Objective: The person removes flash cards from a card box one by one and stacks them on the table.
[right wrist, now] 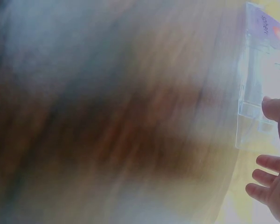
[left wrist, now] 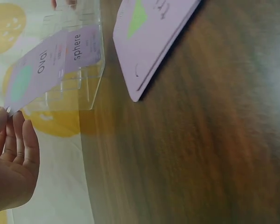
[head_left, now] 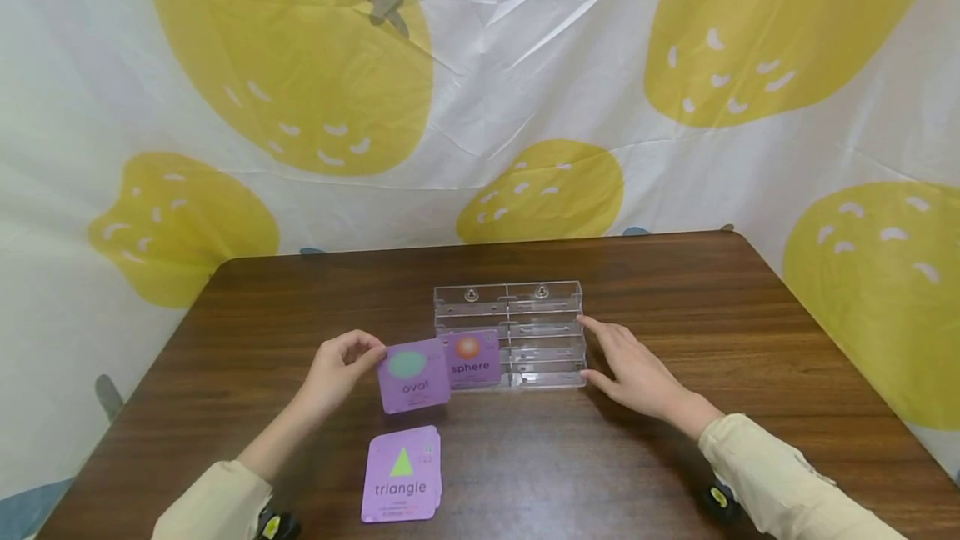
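My left hand (head_left: 341, 365) pinches a purple card with a green oval and the word "oval" (head_left: 414, 394) by its upper left corner. The card is raised off the table, and its right edge overlaps the sphere card (head_left: 483, 365) in the head view. That second card stands in the lower left pocket of a clear plastic card rack (head_left: 546, 340). Against the rack's right side rest the thumb and index fingertip of my right hand (head_left: 633, 369), fingers extended. The left wrist view shows the pinch on the oval card (left wrist: 35, 72) between thumb and fingers.
A small stack of purple cards, triangle card on top (head_left: 400, 477), lies on the brown wooden table (head_left: 570, 457) in front of the rack. Behind the table hangs a white cloth (head_left: 525, 82) with yellow fruit prints.
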The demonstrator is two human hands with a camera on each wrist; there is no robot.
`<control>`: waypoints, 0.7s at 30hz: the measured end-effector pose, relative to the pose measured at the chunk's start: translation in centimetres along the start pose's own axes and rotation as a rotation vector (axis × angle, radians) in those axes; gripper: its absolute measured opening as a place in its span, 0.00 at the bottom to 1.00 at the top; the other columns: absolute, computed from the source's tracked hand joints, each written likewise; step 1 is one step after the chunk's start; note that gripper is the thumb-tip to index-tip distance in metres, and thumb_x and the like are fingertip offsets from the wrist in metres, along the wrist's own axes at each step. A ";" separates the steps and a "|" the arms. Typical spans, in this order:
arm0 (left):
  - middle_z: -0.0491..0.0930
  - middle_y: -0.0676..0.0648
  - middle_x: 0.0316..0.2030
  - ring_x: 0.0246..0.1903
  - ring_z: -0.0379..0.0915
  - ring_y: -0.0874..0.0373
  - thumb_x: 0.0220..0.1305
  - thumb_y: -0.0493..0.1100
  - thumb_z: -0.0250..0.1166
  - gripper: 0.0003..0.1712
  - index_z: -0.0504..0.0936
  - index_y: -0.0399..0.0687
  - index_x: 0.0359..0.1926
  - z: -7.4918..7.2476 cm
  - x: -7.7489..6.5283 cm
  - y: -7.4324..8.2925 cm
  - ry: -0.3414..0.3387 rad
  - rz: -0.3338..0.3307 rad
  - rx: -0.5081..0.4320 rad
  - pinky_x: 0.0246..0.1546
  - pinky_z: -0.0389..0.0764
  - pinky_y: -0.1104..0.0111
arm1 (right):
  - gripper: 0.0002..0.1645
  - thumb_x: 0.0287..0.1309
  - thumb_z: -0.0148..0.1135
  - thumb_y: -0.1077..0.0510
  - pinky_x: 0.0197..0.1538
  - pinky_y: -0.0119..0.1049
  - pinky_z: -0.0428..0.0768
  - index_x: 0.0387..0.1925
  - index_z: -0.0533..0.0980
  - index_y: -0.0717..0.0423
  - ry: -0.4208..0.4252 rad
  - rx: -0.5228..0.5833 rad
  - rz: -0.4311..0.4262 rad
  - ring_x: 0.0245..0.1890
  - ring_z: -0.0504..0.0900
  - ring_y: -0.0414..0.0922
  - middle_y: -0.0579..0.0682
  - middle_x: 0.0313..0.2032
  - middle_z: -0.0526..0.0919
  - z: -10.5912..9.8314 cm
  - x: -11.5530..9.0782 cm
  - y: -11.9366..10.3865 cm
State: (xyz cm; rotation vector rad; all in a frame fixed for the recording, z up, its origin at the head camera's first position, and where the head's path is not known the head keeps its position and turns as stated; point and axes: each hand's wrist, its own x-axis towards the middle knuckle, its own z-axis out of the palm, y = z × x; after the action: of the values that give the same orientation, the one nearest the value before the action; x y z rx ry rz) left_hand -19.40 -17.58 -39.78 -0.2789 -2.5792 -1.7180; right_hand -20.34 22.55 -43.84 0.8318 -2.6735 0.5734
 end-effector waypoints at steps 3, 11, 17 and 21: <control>0.79 0.44 0.26 0.24 0.74 0.61 0.61 0.36 0.59 0.09 0.76 0.31 0.35 -0.2 -0.6 -0.4 -0.017 -0.034 -0.019 0.28 0.80 0.62 | 0.46 0.50 0.66 0.55 0.55 0.49 0.68 0.65 0.53 0.59 -0.008 0.000 -0.001 0.56 0.66 0.53 0.58 0.58 0.67 0.0 0.0 -0.1; 0.79 0.40 0.29 0.24 0.74 0.63 0.61 0.35 0.58 0.10 0.75 0.28 0.38 -0.8 -2.5 -1.1 -0.066 -0.064 -0.058 0.26 0.79 0.67 | 0.46 0.50 0.66 0.55 0.56 0.49 0.67 0.65 0.52 0.59 -0.018 -0.004 0.010 0.56 0.66 0.53 0.58 0.58 0.67 -0.1 -0.1 0.0; 0.80 0.40 0.31 0.25 0.76 0.61 0.60 0.35 0.58 0.12 0.74 0.27 0.41 -1.9 -3.5 -0.8 -0.113 -0.105 -0.075 0.27 0.80 0.67 | 0.46 0.50 0.66 0.54 0.56 0.49 0.67 0.65 0.52 0.59 -0.021 -0.006 0.011 0.56 0.66 0.53 0.58 0.58 0.67 -0.1 0.0 0.0; 0.80 0.39 0.32 0.26 0.77 0.59 0.60 0.37 0.59 0.14 0.74 0.28 0.41 -2.4 -4.0 -0.9 -0.159 -0.105 -0.053 0.29 0.80 0.66 | 0.46 0.50 0.66 0.54 0.56 0.49 0.67 0.65 0.52 0.59 -0.018 -0.012 0.008 0.56 0.66 0.53 0.59 0.58 0.67 0.0 0.0 -0.1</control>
State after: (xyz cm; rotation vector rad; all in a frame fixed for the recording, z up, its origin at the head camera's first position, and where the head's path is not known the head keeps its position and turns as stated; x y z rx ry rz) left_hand -15.78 -20.65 -40.22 -0.2987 -2.7074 -1.8744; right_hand -20.32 22.49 -43.76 0.8268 -2.6956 0.5543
